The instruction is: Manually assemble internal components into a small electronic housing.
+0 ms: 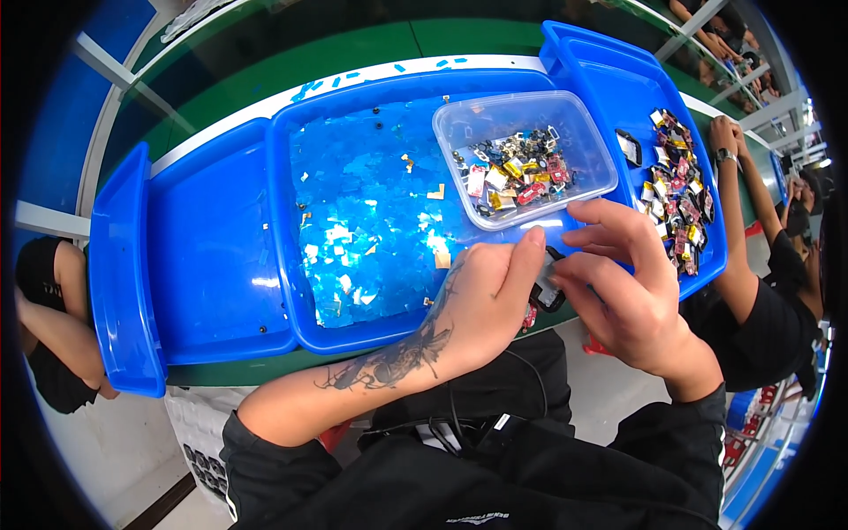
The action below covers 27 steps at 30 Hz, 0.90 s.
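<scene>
Between my two hands, just below the clear box, is a small black-framed device casing (549,293) with a grey inner face. My left hand (499,281) is closed on its left side, thumb raised and fingers mostly hidden behind the hand. From the other side my right hand (625,296) pinches it with thumb and forefinger, the other fingers curled above. A bit of red part shows under the casing. Close beyond both hands stands the clear plastic box (455,190), holding loose small circuit boards, yellow-wrapped cells and metal bits.
The middle blue tray (290,305) carries many blue film scraps. At right, another blue tray (717,256) holds a pile of small electronic parts (678,190) and a black-framed casing (628,147). More blue trays (212,300) lie left. People sit at both sides, a co-worker's arms (738,203) near the right tray.
</scene>
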Each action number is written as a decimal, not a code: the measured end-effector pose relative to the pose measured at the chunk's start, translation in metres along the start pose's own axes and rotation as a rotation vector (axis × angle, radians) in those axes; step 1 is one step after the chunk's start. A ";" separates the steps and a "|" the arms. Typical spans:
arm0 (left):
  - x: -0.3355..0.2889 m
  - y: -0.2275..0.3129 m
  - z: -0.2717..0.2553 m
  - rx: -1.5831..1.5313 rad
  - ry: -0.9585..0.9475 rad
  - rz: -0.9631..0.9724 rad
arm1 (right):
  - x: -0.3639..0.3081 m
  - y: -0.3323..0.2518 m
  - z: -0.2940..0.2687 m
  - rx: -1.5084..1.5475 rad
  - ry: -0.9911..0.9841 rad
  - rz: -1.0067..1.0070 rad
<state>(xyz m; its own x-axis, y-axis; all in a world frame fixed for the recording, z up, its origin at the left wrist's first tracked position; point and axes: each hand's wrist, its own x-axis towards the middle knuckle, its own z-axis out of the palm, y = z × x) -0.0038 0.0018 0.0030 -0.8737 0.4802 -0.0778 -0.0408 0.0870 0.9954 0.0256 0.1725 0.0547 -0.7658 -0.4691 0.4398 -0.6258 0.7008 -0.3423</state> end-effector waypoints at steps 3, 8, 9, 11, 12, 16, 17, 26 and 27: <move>-0.001 0.001 -0.001 0.003 -0.055 -0.049 | 0.002 0.002 0.001 -0.002 -0.004 -0.026; -0.002 -0.001 0.001 0.054 0.000 0.025 | 0.004 -0.002 0.005 -0.076 -0.071 -0.036; -0.001 -0.003 0.003 0.056 0.000 0.028 | 0.002 -0.001 0.009 -0.080 -0.044 -0.027; -0.002 -0.006 0.005 -0.011 0.041 0.026 | -0.003 -0.002 0.013 -0.085 -0.015 -0.021; -0.002 -0.004 0.005 -0.009 0.046 0.028 | -0.005 -0.004 0.015 -0.078 0.003 -0.001; -0.003 -0.005 0.003 0.052 0.054 0.029 | -0.006 -0.006 0.022 0.010 0.054 0.068; -0.003 -0.006 0.004 0.040 0.075 0.028 | -0.006 -0.006 0.024 0.014 0.055 0.066; -0.004 -0.001 0.005 -0.006 0.045 -0.013 | -0.009 -0.008 0.026 0.044 0.099 0.111; -0.004 0.000 0.006 -0.026 0.060 -0.001 | -0.008 -0.008 0.025 0.061 0.078 0.141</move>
<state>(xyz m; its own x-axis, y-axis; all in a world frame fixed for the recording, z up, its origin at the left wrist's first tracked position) 0.0022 0.0050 0.0026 -0.9013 0.4265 -0.0756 -0.0533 0.0641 0.9965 0.0329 0.1569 0.0333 -0.8347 -0.3235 0.4457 -0.5222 0.7220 -0.4538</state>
